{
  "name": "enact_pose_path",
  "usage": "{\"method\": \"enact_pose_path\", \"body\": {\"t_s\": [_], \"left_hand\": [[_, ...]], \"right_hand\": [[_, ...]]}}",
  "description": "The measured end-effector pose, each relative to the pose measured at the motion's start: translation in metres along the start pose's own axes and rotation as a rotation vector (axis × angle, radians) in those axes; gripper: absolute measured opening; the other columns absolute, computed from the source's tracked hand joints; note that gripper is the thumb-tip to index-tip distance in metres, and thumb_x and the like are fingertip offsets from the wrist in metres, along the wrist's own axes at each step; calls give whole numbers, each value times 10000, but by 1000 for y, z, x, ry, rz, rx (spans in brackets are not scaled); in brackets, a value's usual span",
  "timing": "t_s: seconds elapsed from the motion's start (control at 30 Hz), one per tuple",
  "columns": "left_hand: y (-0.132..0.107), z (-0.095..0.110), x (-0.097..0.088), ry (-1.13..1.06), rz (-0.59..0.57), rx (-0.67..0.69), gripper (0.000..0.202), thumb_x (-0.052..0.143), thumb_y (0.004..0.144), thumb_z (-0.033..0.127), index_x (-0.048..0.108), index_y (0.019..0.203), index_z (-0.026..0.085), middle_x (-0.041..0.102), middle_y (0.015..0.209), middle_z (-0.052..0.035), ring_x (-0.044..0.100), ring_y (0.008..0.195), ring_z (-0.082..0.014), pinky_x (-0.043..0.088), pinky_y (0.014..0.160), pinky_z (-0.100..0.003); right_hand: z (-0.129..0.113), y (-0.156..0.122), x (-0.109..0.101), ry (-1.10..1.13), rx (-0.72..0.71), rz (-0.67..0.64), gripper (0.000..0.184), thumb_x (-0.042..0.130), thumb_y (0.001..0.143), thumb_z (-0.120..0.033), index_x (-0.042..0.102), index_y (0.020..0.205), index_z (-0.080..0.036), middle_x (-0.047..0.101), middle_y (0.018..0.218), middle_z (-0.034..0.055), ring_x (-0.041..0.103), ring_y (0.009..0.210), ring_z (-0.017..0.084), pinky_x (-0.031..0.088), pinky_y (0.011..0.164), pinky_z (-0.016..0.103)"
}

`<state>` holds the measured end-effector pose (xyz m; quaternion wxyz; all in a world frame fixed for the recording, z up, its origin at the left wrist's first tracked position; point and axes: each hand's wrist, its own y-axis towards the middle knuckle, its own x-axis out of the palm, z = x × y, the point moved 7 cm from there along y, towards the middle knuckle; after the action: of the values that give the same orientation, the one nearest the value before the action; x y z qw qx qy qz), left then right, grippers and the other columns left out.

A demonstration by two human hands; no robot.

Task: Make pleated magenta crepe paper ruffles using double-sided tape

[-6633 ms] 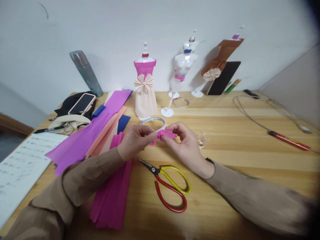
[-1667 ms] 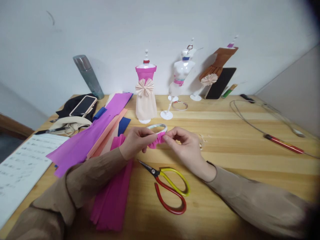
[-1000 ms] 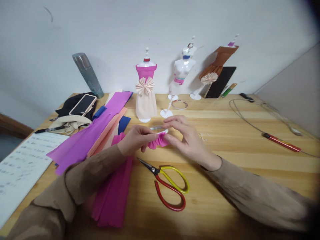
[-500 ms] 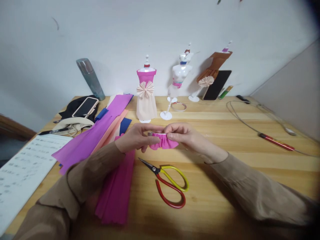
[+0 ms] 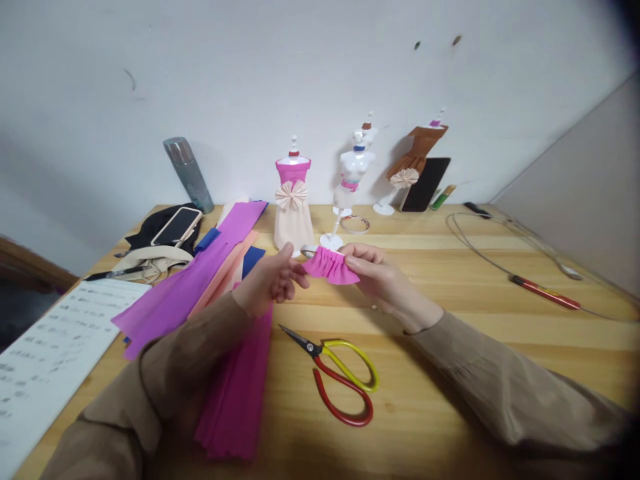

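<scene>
A small gathered piece of pink crepe paper (image 5: 330,265) is held up above the wooden table (image 5: 450,333). My right hand (image 5: 375,277) pinches its right end. My left hand (image 5: 273,280) touches its left edge with curled fingertips. A roll of tape (image 5: 309,251) lies just behind the piece, mostly hidden. Below my hands lie scissors (image 5: 340,373) with red and yellow handles.
Long pink (image 5: 235,393), purple (image 5: 195,273), peach and blue paper strips lie at left. Three small mannequins (image 5: 293,200) stand at the back, with a flask (image 5: 187,173), two phones (image 5: 175,225), a printed sheet (image 5: 45,360) and a red-tipped cable (image 5: 543,292).
The pink piece has gone from a crumpled wad to a spread, gathered strip, and is lifted a little higher. The camera view has tilted upward.
</scene>
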<state>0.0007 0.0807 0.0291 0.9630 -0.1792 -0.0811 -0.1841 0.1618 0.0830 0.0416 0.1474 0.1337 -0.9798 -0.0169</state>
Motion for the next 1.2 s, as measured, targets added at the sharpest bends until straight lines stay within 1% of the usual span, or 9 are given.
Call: {"method": "enact_pose_path", "body": {"t_s": [0.3,0.57,0.73,0.83,0.87,0.93,1.03,1.1,1.2], "left_hand": [[-13,0,28,-174,-149,109,457,794,638,453,612,905,130,572,848,-28,613,730,-132,464,488,-190],[-13,-9,25,-107,21,135,335,824,570,328,618,713,106,561,632,6,512,530,-63,374,414,-151],[-9,-4,19,172,-118,23,390,769,621,439,669,841,133,658,799,-41,600,547,-96,402,421,-176],[-12,5,8,641,-320,-96,426,680,694,541,658,635,120,657,630,-52,565,462,-102,392,434,-199],[-13,13,5,804,-357,-45,421,688,697,517,631,547,128,608,526,-27,525,435,-91,355,427,-191],[-16,42,-5,1010,-158,181,404,735,664,452,591,452,140,516,424,12,419,402,-65,273,414,-193],[-33,75,-3,947,162,563,203,716,701,330,735,773,141,660,680,-17,474,538,-77,316,491,-189],[-36,70,8,909,138,584,236,705,713,321,742,856,137,658,687,-17,470,552,-81,319,498,-191],[-29,46,24,839,-90,402,234,639,763,337,734,747,125,610,569,-11,474,532,-92,336,499,-197]], "right_hand": [[6,2,6,-44,-44,15,258,775,678,-388,652,698,-162,614,655,-8,515,602,116,383,626,264],[10,-4,15,-71,-67,7,234,744,719,-367,625,688,-168,590,641,-27,481,582,104,373,614,260],[7,-7,9,-152,-91,40,242,737,721,-386,632,690,-170,599,644,-16,496,594,111,389,612,262],[4,-9,7,-198,-86,58,253,738,710,-394,624,685,-170,591,634,-19,490,578,105,384,587,255],[3,-10,7,-219,-74,54,259,736,709,-400,622,682,-169,589,629,-19,488,571,104,384,579,255],[4,-11,11,-260,-33,17,264,733,705,-407,630,689,-164,592,623,-18,492,561,101,391,570,256],[8,-14,20,-291,46,-55,270,752,675,-409,649,702,-161,598,601,-24,497,538,95,399,553,254],[10,-16,24,-303,83,-76,267,767,656,-401,653,693,-162,595,581,-31,497,527,91,397,543,250],[10,-17,27,-320,109,-83,253,784,636,-378,669,682,-157,608,590,-26,511,537,91,399,543,248]]}}
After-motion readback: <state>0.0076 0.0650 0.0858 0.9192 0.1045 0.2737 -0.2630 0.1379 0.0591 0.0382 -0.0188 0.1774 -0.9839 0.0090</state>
